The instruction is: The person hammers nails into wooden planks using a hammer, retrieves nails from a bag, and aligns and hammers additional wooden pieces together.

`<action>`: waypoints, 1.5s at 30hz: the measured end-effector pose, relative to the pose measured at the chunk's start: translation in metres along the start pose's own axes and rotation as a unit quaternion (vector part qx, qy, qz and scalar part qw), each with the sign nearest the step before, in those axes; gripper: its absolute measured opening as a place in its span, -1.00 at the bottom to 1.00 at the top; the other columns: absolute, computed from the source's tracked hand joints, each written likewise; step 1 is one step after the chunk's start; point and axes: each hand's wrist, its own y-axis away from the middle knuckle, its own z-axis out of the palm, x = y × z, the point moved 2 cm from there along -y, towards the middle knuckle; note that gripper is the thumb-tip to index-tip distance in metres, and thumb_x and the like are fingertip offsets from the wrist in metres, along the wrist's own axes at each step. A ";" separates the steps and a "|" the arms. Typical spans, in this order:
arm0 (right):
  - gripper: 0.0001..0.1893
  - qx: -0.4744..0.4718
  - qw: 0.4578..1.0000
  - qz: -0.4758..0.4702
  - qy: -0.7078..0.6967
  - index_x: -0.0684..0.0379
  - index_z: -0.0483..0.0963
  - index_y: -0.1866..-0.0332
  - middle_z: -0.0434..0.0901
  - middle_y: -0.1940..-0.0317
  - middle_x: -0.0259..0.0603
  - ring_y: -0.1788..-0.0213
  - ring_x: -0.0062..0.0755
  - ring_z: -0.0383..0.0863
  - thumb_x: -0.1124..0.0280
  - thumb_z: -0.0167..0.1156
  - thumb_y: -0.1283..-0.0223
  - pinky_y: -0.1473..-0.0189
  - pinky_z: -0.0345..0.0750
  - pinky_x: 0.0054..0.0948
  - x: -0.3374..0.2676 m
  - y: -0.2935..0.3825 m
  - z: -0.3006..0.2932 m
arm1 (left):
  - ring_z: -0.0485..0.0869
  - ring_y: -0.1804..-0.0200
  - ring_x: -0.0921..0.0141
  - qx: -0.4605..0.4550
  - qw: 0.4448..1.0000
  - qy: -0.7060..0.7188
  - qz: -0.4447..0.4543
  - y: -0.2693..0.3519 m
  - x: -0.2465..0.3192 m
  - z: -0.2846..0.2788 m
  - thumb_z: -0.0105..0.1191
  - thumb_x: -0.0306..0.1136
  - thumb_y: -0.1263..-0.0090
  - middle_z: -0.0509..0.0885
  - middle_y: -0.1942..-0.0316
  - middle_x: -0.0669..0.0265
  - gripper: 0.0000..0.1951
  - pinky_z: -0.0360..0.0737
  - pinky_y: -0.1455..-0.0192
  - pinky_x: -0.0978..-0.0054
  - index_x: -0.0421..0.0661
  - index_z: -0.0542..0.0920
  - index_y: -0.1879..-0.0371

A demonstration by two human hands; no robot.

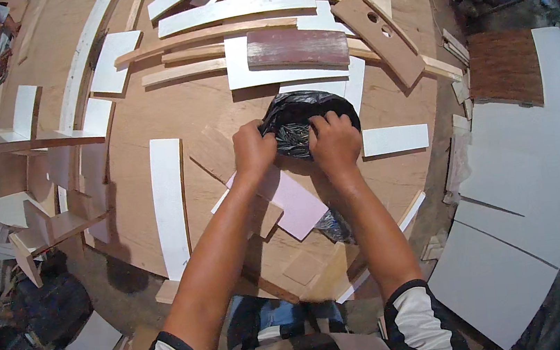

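Note:
A black plastic bag (310, 99) lies open on the plywood worktop (199, 111), with many thin metal fasteners, nails or screws, (292, 137) inside. My left hand (255, 149) grips the bag's left rim between thumb and fingers. At the bag's right side is my right hand (334, 142), its fingers curled over the rim and partly inside; whether it pinches plastic or fasteners is hidden. Just beyond the bag, a worn dark red board (297, 48) rests on white panels. A pink board (294, 202) lies nearer my body, below the bag.
White strips lie left (171, 204) and right (395, 139) of the bag. Wooden battens (205, 38) and a board with two holes (379, 39) lie at the back. A partly built wooden frame (55, 223) stands left; large white panels (509, 162) are at the right.

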 end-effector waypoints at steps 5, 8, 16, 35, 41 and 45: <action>-0.84 0.012 0.987 -0.053 -0.151 0.00 0.73 0.21 0.63 0.26 -0.27 0.15 -0.17 0.62 0.27 0.37 -0.11 0.18 0.63 -0.16 -0.018 0.000 -0.003 | 0.78 0.16 -0.06 -0.018 1.000 0.003 -0.014 -0.008 -0.008 -0.003 0.26 -0.43 -0.12 0.75 0.32 -0.17 -0.74 0.68 0.02 0.14 -0.26 0.78 0.22; -0.80 -0.060 0.987 -0.061 -0.135 0.04 0.71 0.22 0.65 0.27 -0.25 0.13 -0.17 0.66 0.22 0.37 -0.08 0.18 0.64 -0.16 -0.027 -0.002 0.004 | 0.78 0.16 -0.06 -0.036 0.999 0.015 -0.024 -0.010 -0.013 -0.001 0.26 -0.42 -0.11 0.75 0.32 -0.18 -0.73 0.68 0.04 0.13 -0.26 0.79 0.21; -0.78 -0.030 0.997 0.000 -0.070 0.06 0.70 0.24 0.65 0.28 -0.24 0.15 -0.16 0.67 0.17 0.37 -0.09 0.18 0.65 -0.13 -0.021 -0.004 0.009 | 0.79 0.20 -0.01 -0.092 0.995 0.020 -0.034 -0.017 -0.020 -0.001 0.30 -0.38 -0.14 0.76 0.34 -0.12 -0.73 0.68 0.08 0.19 -0.21 0.79 0.20; -0.74 -0.147 0.968 0.112 -0.169 0.20 0.71 0.23 0.74 0.21 -0.08 0.11 0.01 0.73 0.22 0.38 -0.11 0.07 0.66 -0.10 -0.043 -0.005 0.008 | 0.80 0.22 0.03 -0.090 0.994 0.047 -0.033 -0.017 -0.028 0.000 0.31 -0.36 -0.14 0.75 0.36 -0.13 -0.76 0.68 0.10 0.19 -0.25 0.77 0.27; -0.80 -0.158 0.805 0.190 -0.540 0.32 0.69 0.13 0.76 0.29 -0.14 0.24 -0.45 0.72 0.44 0.37 -0.21 0.10 0.62 -0.41 -0.003 -0.007 0.006 | 0.80 0.18 0.07 -0.096 0.990 0.099 -0.003 -0.007 -0.021 -0.011 0.39 -0.18 -0.24 0.79 0.25 -0.05 -0.57 0.68 0.05 0.22 -0.26 0.73 0.04; -0.80 -0.183 0.736 0.221 -0.613 0.33 0.66 0.00 0.69 0.33 -0.30 0.31 -0.59 0.61 0.48 0.30 -0.34 0.20 0.56 -0.54 -0.010 -0.007 -0.021 | 0.78 0.07 0.11 -0.077 0.991 0.107 0.017 0.004 -0.007 -0.036 0.38 -0.15 -0.30 0.79 0.09 -0.03 -0.46 0.68 -0.04 0.23 -0.27 0.66 -0.15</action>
